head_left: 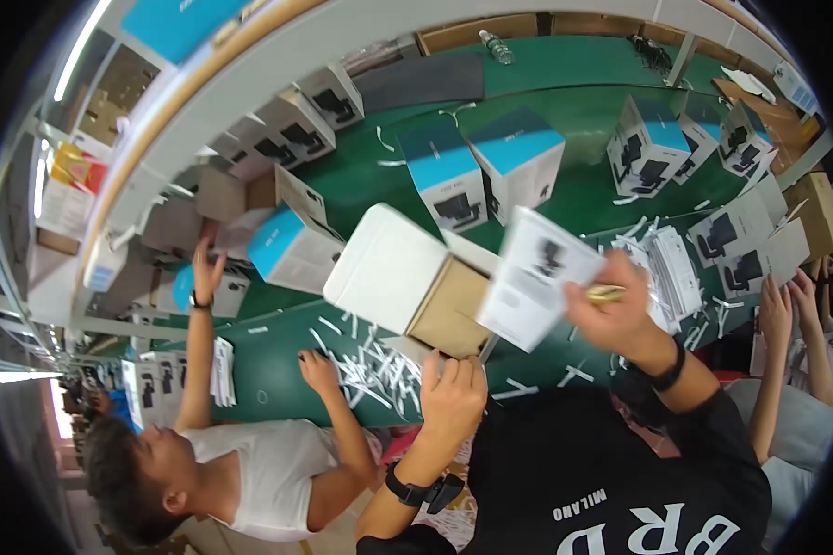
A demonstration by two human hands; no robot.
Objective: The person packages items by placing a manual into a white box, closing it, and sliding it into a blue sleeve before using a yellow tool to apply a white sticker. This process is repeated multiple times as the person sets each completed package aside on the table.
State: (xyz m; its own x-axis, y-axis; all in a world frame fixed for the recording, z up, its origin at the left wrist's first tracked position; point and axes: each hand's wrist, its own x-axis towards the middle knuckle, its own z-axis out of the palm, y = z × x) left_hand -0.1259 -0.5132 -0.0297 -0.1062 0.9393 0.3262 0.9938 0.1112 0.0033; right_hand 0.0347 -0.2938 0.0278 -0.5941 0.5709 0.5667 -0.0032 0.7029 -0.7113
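Observation:
An open white box lies tilted before me, its lid folded back to the left and a brown cardboard insert inside. My left hand is closed over the box's near edge, fingertips at the rim. My right hand pinches a white booklet with a dark printed picture, held above the box's right side and slightly blurred. A small gold-coloured object shows against the fingers of that hand; its kind is unclear. To the right lies a stack of white booklets.
Blue-and-white boxes stand behind on the green table. White paper strips litter the near left. A co-worker at left reaches toward boxes; another person's hands hold a box at right. A shelf rail curves overhead.

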